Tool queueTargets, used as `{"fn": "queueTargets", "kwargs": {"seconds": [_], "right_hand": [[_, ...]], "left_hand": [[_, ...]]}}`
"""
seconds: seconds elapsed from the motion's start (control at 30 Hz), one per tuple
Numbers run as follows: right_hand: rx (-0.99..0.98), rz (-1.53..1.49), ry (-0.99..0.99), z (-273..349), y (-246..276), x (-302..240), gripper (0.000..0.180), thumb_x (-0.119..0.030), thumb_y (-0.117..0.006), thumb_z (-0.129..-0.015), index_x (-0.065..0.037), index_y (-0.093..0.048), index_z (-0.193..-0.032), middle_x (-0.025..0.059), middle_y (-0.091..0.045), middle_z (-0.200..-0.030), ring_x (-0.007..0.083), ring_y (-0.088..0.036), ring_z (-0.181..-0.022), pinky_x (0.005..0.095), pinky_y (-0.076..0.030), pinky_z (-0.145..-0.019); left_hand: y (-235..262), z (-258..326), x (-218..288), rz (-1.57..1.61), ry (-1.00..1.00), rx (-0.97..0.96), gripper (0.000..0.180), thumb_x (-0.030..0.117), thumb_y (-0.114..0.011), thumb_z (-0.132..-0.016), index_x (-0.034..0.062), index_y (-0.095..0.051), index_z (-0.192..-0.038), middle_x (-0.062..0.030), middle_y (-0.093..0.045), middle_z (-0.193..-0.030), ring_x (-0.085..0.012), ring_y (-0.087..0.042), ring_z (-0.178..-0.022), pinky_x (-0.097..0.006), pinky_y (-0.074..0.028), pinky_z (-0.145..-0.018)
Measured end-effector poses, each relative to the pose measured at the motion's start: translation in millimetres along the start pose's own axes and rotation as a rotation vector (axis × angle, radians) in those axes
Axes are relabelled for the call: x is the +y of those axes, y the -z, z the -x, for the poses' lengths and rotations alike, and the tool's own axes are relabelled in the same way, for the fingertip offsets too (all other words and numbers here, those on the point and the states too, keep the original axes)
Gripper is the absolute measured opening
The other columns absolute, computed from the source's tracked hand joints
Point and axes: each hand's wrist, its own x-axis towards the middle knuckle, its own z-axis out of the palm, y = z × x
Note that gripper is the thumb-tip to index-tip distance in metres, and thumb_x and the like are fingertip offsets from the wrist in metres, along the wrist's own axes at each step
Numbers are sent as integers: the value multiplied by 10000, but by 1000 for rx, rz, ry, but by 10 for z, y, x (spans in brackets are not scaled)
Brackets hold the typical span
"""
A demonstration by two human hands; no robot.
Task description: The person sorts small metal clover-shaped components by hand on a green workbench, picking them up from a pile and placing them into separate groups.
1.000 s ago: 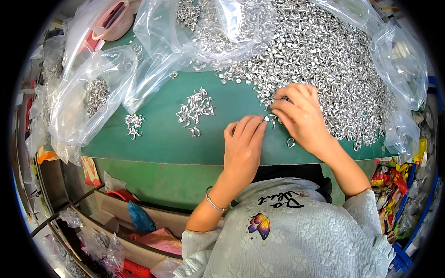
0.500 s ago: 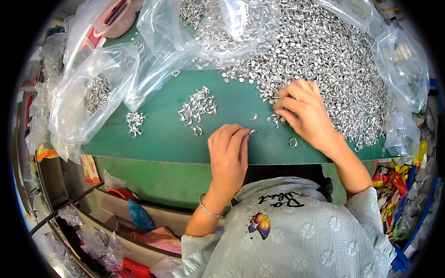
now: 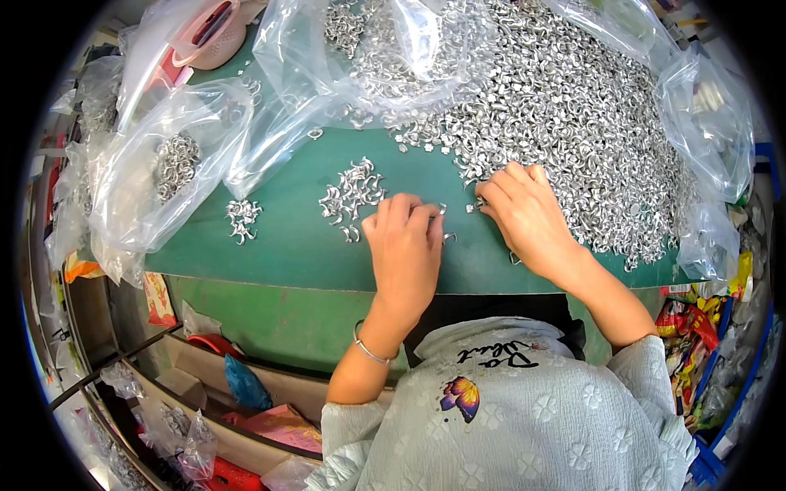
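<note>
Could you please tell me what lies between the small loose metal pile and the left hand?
In the head view, a larger cluster of silvery metal pieces lies between the small pile and the left hand.

Two bare hands low over the green tabletop, and what a heap of silvery metal pieces beside them!
Here's the right hand, fingers curled at the heap's near edge, a small piece just by its fingertips; the left hand, silver bangle at the wrist, has its fingers bent beside two loose bits, and whether it grips anything is hidden. Just past it sits a modest cluster, with a smaller cluster farther left. Clear plastic bag out on that flank, silvery pieces inside, and a pink basket at the far left corner!
</note>
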Motion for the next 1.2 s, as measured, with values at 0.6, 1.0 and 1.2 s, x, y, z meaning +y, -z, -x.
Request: {"fn": "queueTargets", "kwargs": {"seconds": [0.6,1.0,1.2], "right_hand": [[72,-121,75,-310,-202,-77,102,-71,-663,-781,-57,-644,-880,64,-571,-859,241,-523,-898,366,-386,-787],[80,-135,140,-455,-232,-80,130,-79,-685,-797,-63,-669,-925,38,-595,-908,230,-534,-914,354,-394,-790],[102,-326,150,-269,-99,-94,91,-61,-695,-797,-50,-659,-881,40,-597,-899,232,-547,-871,357,-397,-750]], "left_hand": [[144,63,-123,19,10,56,229,46,-717,-805,56,-647,-1022,-66,-598,-996,-247,-562,-950,-380,-369,-810],[219,-13,-73,9,58,64,192,23,-727,-788,46,-668,-968,-78,-616,-964,-251,-572,-905,-344,-379,-793],[309,242,-38,34,116,26,211,10,-701,-810,29,-663,-1017,-101,-615,-977,-270,-572,-903,-352,-410,-800]]}}
